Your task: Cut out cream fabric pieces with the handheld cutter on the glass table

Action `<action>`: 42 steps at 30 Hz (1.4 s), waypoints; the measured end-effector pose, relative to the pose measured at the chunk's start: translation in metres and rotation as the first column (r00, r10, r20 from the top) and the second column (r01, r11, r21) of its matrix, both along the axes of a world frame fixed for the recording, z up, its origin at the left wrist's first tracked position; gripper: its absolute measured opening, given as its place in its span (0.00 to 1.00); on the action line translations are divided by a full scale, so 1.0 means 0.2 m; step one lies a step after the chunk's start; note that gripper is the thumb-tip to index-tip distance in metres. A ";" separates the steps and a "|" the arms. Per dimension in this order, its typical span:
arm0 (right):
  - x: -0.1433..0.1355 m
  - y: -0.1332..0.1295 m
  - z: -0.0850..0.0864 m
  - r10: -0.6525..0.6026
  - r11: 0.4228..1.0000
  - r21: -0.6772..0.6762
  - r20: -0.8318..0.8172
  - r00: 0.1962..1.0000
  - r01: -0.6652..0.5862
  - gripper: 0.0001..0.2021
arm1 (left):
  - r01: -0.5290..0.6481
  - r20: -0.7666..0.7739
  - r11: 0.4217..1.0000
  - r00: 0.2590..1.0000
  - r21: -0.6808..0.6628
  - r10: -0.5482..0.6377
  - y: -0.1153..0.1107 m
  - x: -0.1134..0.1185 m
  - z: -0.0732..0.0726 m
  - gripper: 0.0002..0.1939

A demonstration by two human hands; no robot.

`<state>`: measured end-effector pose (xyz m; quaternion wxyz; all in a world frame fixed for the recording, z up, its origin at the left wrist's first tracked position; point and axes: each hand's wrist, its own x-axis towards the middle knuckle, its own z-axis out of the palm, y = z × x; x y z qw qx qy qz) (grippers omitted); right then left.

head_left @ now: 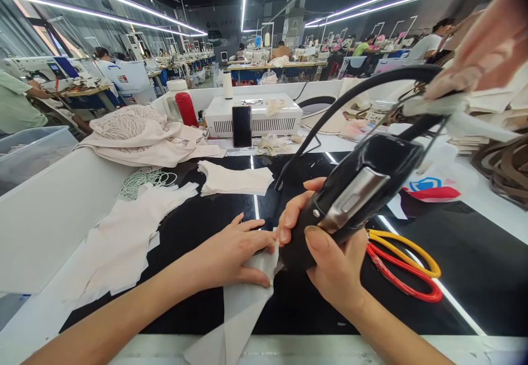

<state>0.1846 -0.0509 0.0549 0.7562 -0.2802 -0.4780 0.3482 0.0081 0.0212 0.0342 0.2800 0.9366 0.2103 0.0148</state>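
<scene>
My right hand (334, 260) is wrapped around a black handheld power tool (363, 183) with a silver lever and a thick black cable. The tool is tilted, its lower end close to the black work surface (181, 304). Beside that end, my left hand (231, 252) lies palm down with fingers stretched, thumb and index finger on a pale fabric strip (247, 304). The strip trails over the front edge. Behind the tool's lower end, the contact with the fabric is hidden. A stack of cut fabric pieces (237, 179) lies beyond my left hand.
Red-and-yellow-handled scissors (408, 266) lie to the right. Fabric pieces (124, 233) and green cord (148, 182) are at left. Behind stand a white box (256, 115), a phone (242, 126) and a red bottle (186, 109). A blurred pinkish shape (490, 46) hangs upper right. People sit at distant machines.
</scene>
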 end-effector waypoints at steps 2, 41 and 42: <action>-0.01 -0.01 0.01 0.024 1.000 0.002 -0.006 1.000 -0.024 0.23 | 0.001 -0.006 1.000 1.000 -0.011 -0.001 0.00 0.00 0.00 0.28; 0.06 -0.04 0.01 0.080 0.997 -0.021 0.026 0.996 -0.079 0.19 | -0.150 0.202 0.909 0.977 0.390 0.074 -0.07 -0.10 -0.18 0.13; 0.06 -0.05 0.01 0.075 0.997 -0.024 0.033 0.997 -0.074 0.19 | -0.148 0.191 0.911 0.978 0.384 0.079 -0.07 -0.10 -0.19 0.12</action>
